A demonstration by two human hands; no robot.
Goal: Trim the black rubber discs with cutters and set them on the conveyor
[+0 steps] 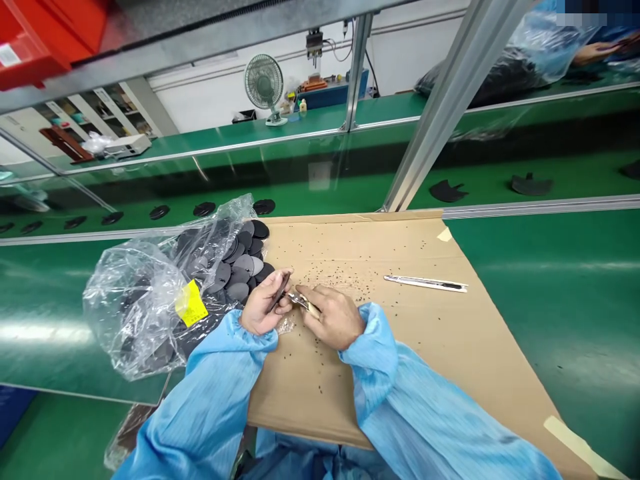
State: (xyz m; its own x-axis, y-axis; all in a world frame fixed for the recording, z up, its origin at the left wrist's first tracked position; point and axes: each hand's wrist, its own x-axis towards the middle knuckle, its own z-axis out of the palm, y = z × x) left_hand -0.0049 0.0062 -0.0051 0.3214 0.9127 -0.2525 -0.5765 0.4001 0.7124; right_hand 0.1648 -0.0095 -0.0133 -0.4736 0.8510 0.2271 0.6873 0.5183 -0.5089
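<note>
My left hand [265, 305] is closed around a thin black disc [280, 292], tilted on edge above the cardboard. Wrapped round the handles of small cutting pliers [300, 300] is my right hand [333, 315]. The metal jaws of the pliers meet the edge of the disc, but my fingers partly hide the contact. Left of my hands, a clear plastic bag [135, 280] with a yellow label [191, 303] lies with its mouth spread, spilling several black oval discs [243, 263]. Tiny black scraps [345, 275] are scattered over the cardboard sheet [425, 333].
A white utility knife [425, 284] lies to the right on the cardboard. Behind, a green conveyor belt [300, 180] carries spaced black parts, behind a metal upright [450, 100]. A red bin [45, 40] sits on the shelf above left. A fan [264, 83] stands farther back.
</note>
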